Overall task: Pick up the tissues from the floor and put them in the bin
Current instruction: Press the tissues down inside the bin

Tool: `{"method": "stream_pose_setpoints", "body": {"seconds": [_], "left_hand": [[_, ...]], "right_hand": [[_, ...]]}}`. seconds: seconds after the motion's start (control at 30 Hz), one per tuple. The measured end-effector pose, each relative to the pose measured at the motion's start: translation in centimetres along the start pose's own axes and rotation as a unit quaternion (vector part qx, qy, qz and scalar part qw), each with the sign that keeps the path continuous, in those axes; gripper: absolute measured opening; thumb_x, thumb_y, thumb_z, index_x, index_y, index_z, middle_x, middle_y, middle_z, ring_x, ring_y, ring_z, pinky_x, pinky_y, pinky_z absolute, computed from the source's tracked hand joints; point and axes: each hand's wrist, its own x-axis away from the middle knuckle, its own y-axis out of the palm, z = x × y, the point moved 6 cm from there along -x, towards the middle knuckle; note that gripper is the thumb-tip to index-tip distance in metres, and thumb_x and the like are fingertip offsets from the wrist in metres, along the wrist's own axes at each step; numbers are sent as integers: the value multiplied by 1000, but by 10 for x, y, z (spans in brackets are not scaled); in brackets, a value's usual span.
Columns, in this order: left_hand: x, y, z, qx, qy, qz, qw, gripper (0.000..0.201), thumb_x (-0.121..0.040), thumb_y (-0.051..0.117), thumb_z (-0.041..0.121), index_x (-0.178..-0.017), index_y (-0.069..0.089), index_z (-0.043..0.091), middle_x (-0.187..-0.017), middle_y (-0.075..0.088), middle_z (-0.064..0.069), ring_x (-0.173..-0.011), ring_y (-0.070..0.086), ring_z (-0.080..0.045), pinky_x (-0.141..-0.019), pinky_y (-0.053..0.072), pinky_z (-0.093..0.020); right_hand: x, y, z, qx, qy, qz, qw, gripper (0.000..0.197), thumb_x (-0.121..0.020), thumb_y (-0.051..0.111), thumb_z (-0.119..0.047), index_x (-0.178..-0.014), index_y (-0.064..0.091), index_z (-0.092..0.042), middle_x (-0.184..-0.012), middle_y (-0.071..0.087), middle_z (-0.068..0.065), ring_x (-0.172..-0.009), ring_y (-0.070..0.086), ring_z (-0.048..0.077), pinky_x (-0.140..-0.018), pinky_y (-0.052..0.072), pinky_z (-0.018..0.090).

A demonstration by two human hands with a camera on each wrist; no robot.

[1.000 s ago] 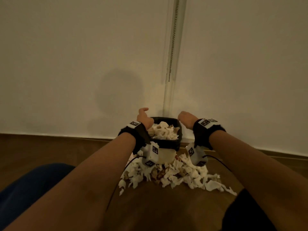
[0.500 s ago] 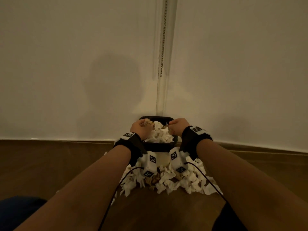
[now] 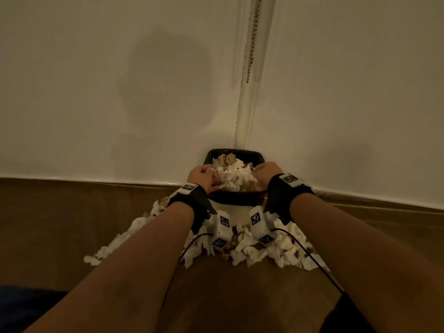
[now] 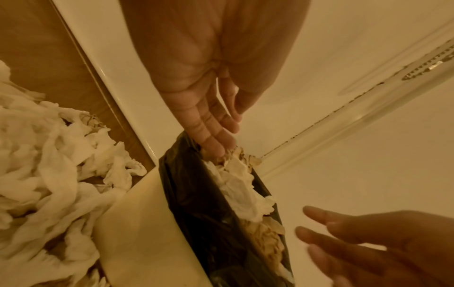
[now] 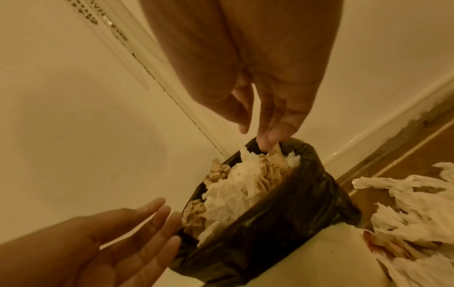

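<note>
A cream bin [image 3: 236, 212] with a black liner [image 3: 234, 198] stands against the wall, heaped with white and brown tissues [image 3: 234, 175]. My left hand [image 3: 206, 177] lies on the heap's left side and my right hand [image 3: 264, 171] on its right side. In the left wrist view the left hand [image 4: 229, 136] has straight fingers whose tips touch the tissues [image 4: 245, 190] at the liner [image 4: 196, 194] edge. In the right wrist view the right hand [image 5: 256, 136] reaches down with straight fingers into the heap [image 5: 240, 184]. Neither hand holds anything. More tissues [image 3: 264, 251] lie piled on the floor in front.
The bin stands at the white wall's skirting [image 3: 96, 180], under a vertical pipe with a bead chain [image 3: 251, 56]. Wooden floor [image 3: 48, 224] lies on both sides. Loose tissues [image 4: 49, 155] [image 5: 417, 203] crowd the bin's base. Cables run from both wrist cameras.
A second ago the hands were apart at the bin's two sides. They came together over the heap and now lie with straight fingers on it. The head view has dipped closer.
</note>
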Motion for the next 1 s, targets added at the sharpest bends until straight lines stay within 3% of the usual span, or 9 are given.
{"method": "stream_pose_setpoints", "body": {"seconds": [0.13, 0.23, 0.3, 0.43, 0.5, 0.6, 0.7, 0.83, 1.0], "left_hand": [[-7, -28, 1, -43, 44, 64, 996, 30, -98, 34, 3, -116, 57, 6, -100, 63, -10, -91, 62, -23, -74, 54, -39], [-3, -51, -2, -56, 61, 96, 992, 29, -98, 35, 4, -114, 59, 5, -99, 60, -10, -85, 59, -23, -71, 54, -41], [-1, -72, -4, -76, 75, 121, 987, 29, -98, 34, 6, -110, 60, 7, -97, 60, -9, -80, 58, -22, -65, 52, -35], [3, -125, -19, -107, 62, 160, 979, 28, -98, 35, 8, -107, 61, 6, -78, 60, -7, -67, 56, -19, -62, 48, -35], [6, -154, -28, -170, 55, 181, 967, 27, -97, 37, 9, -104, 63, 7, -83, 63, -7, -70, 58, -19, -64, 50, -33], [13, -194, -42, -255, 46, 187, 948, 20, -96, 42, 12, -98, 61, 14, -97, 66, -11, -75, 61, -20, -70, 52, -33], [20, -226, -59, -370, 33, 168, 913, 20, -93, 46, 11, -103, 63, 15, -99, 65, -9, -85, 63, -24, -79, 54, -37], [34, -255, -81, -519, 14, 147, 842, 25, -92, 44, 11, -106, 64, 18, -105, 63, -9, -77, 53, -18, -66, 43, -28], [52, -284, -111, -553, -33, 163, 817, 33, -87, 47, 7, -114, 61, 20, -129, 47, -11, -113, 51, -30, -91, 48, -39]], "right_hand": [[7, -2, -12, 18, -53, 49, 997, 34, -94, 45, -10, -124, 60, -9, -131, 57, 12, -117, 54, 30, -99, 44, 32], [13, 9, -24, -13, -82, 39, 996, 32, -92, 43, -6, -116, 65, -9, -125, 61, 12, -104, 58, 28, -91, 47, 30], [17, 19, -31, -28, -90, 26, 995, 27, -93, 42, -5, -103, 67, -11, -118, 64, 13, -104, 60, 29, -95, 49, 36], [30, 44, -45, -33, -119, -9, 992, 27, -93, 40, -5, -90, 65, -15, -108, 67, 12, -93, 61, 27, -90, 52, 38], [35, 58, -51, -29, -131, -34, 990, 24, -92, 43, -5, -94, 66, -10, -98, 67, 10, -83, 59, 22, -81, 53, 34], [42, 86, -56, -37, -132, -89, 987, 22, -96, 44, -15, -80, 58, -14, -67, 65, 1, -52, 58, 7, -50, 45, 19], [49, 115, -57, -16, -145, -125, 981, 22, -97, 43, -19, -84, 56, -9, -58, 65, -1, -33, 52, 1, -37, 39, 14], [54, 159, -52, -1, -117, -188, 975, 17, -98, 43, -20, -92, 56, -10, -62, 66, 4, -45, 59, 13, -44, 45, 22], [65, 218, -38, 74, -102, -264, 956, 21, -97, 47, -21, -106, 59, -7, -77, 68, 4, -64, 63, 16, -66, 55, 32]]}}
